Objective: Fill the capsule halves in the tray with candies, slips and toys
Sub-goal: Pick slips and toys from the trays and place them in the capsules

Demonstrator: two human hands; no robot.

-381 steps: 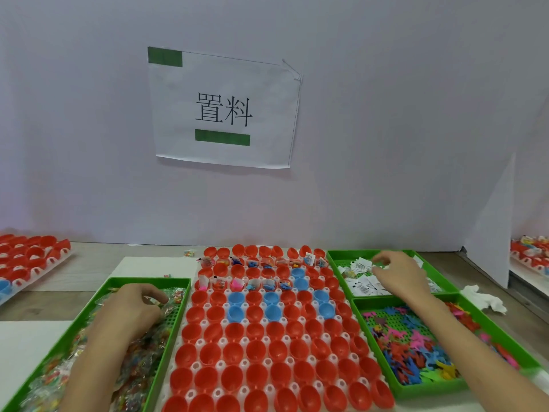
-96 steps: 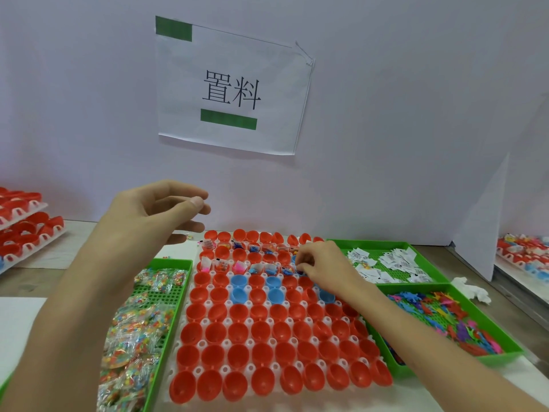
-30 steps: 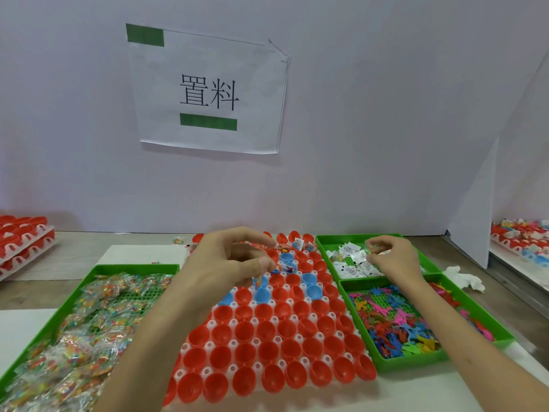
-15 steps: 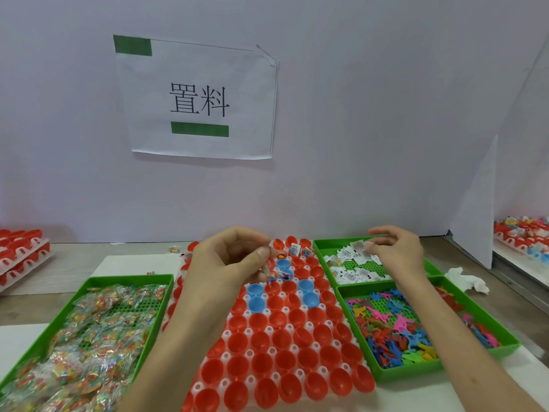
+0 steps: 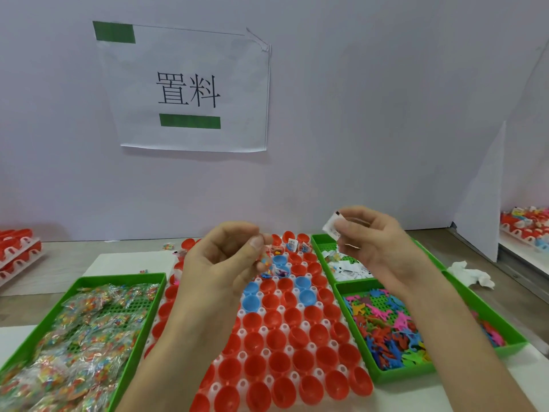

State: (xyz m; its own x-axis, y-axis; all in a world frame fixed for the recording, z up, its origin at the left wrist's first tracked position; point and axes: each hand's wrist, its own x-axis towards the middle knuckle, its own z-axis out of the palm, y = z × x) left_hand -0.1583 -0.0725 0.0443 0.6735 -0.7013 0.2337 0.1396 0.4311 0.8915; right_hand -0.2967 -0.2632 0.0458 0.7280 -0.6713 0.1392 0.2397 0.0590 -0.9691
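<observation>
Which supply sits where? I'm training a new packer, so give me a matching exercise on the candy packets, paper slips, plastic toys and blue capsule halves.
Things:
1 candy packets
2 paper slips
3 plastic toys
4 blue capsule halves

Places:
A near right green tray
B white middle tray
C left green tray
D far right green tray

Pairs: 1-C, 2-D, 3-A, 4-B.

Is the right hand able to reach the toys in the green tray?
Probably yes: the toy tray lies open just below the right hand, nothing between; but it pinches a slip.
</observation>
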